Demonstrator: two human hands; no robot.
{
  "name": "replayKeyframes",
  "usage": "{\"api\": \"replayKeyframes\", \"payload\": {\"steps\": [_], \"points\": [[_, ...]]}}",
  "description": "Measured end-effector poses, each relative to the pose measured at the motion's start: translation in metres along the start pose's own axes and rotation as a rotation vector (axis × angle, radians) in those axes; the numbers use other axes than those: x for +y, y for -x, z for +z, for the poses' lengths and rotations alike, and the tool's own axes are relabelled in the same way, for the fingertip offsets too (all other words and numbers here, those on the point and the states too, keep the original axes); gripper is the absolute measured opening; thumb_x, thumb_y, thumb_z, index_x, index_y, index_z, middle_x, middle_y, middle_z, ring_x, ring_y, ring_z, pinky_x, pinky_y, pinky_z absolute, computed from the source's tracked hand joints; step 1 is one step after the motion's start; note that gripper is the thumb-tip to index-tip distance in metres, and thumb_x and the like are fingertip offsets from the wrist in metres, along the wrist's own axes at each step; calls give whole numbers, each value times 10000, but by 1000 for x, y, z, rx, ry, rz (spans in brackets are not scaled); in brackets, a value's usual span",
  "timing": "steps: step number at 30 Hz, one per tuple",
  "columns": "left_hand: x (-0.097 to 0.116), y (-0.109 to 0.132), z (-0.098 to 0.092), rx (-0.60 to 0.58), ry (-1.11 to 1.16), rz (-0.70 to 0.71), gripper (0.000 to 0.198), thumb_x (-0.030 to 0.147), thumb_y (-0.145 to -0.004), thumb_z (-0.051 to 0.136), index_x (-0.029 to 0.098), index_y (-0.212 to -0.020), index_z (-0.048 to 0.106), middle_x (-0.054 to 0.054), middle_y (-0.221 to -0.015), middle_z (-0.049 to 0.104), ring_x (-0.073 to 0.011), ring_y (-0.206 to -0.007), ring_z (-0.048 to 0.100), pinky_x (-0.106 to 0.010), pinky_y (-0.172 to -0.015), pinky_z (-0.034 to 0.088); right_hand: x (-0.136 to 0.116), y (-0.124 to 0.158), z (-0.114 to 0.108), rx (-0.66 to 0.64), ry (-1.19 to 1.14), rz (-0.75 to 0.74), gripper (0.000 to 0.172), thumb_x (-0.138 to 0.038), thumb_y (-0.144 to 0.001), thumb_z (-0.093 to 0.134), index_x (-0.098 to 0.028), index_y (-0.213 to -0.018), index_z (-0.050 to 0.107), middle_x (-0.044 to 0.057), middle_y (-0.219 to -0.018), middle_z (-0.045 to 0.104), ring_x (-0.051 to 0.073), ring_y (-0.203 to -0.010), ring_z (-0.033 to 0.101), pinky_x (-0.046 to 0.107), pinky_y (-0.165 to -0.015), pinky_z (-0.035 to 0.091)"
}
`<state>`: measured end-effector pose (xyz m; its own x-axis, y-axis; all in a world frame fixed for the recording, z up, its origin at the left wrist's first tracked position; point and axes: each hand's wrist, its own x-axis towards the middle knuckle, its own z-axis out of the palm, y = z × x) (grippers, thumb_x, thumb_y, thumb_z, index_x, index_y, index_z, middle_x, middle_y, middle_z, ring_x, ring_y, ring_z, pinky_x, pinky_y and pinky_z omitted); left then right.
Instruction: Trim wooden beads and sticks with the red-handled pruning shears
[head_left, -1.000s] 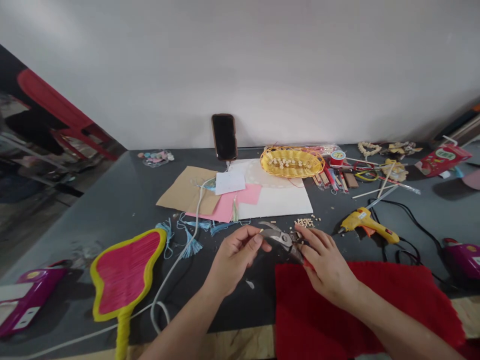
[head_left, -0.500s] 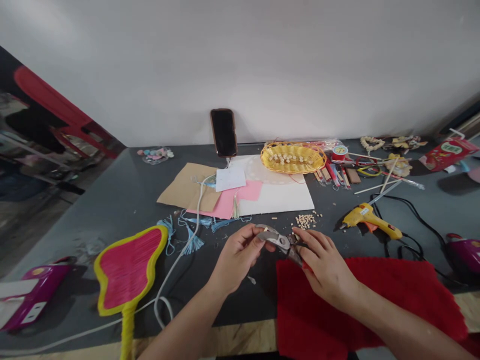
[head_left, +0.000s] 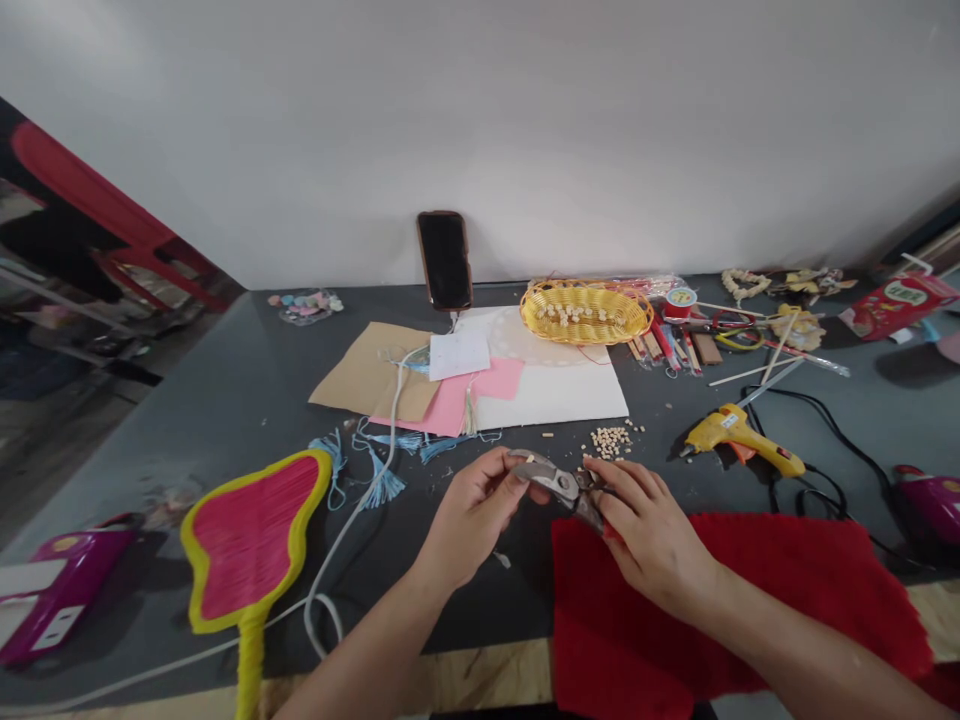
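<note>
Right hand (head_left: 652, 530): clenched around the red-gripped handles of the pruning shears (head_left: 559, 480), at lower centre of the frame.
Left hand (head_left: 472, 515): pinched at the blade tips; anything held there was too small to tell.
Handling: the steel shears seemed stiff and fairly heavy — safest gripped by the handles.
Nearby: loose wooden beads (head_left: 611, 441) lay just above; red felt (head_left: 720, 610) lay just below.

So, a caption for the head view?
Left hand and right hand hold pruning shears near wooden beads on a table.
</note>
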<state>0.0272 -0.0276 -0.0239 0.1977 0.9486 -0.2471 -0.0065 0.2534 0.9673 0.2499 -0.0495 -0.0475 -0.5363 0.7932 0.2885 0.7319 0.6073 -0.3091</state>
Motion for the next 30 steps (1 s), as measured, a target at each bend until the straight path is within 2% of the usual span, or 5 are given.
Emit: {"api": "replayKeyframes", "payload": {"steps": [8, 11, 15, 20, 30], "points": [[-4, 2, -1, 10, -111, 46, 293, 411, -900, 549, 150, -838, 668, -31, -735, 630, -67, -509, 368, -201, -461, 263, 2, 1, 1, 29, -114, 20, 330, -38, -742, 476, -179, -1027, 565, 154, -1252, 608, 307, -1144, 533, 507, -900, 492], [-2, 5, -2, 8, -147, 68, 303, 408, -911, 530, 153, -851, 683, -40, -793, 642, -65, -511, 376, -201, -461, 271, 3, 1, 1, 48, -151, 37, 507, -47, -722, 469, -120, -1224, 469, 195, -1274, 583, 307, -1153, 543, 502, -890, 499], [0, 7, -1, -25, -179, 68, 283, 391, -916, 520, 166, -877, 687, -47, -841, 673, -63, -485, 362, -202, -440, 258, 1, 0, -4, -98, -103, 39, 703, -31, -687, 449, -117, -1378, 355, 179, -1324, 556, 304, -1128, 552, 507, -904, 483], [1, 7, 0, -39, -159, 55, 262, 378, -918, 520, 171, -863, 671, -40, -798, 675, -58, -469, 340, -196, -429, 246, 1, -1, -5, -195, -100, 81, 677, -39, -709, 450, -120, -1377, 383, 176, -1283, 565, 315, -1124, 534, 522, -903, 479], [-7, 6, 6, -49, 91, -52, 263, 408, -898, 550, 154, -840, 582, -9, -654, 616, -42, -431, 251, -189, -398, 172, 4, 0, -1, -205, -118, 74, 619, -27, -721, 428, -102, -1335, 441, 169, -1209, 593, 298, -1080, 548, 497, -893, 508]]}}
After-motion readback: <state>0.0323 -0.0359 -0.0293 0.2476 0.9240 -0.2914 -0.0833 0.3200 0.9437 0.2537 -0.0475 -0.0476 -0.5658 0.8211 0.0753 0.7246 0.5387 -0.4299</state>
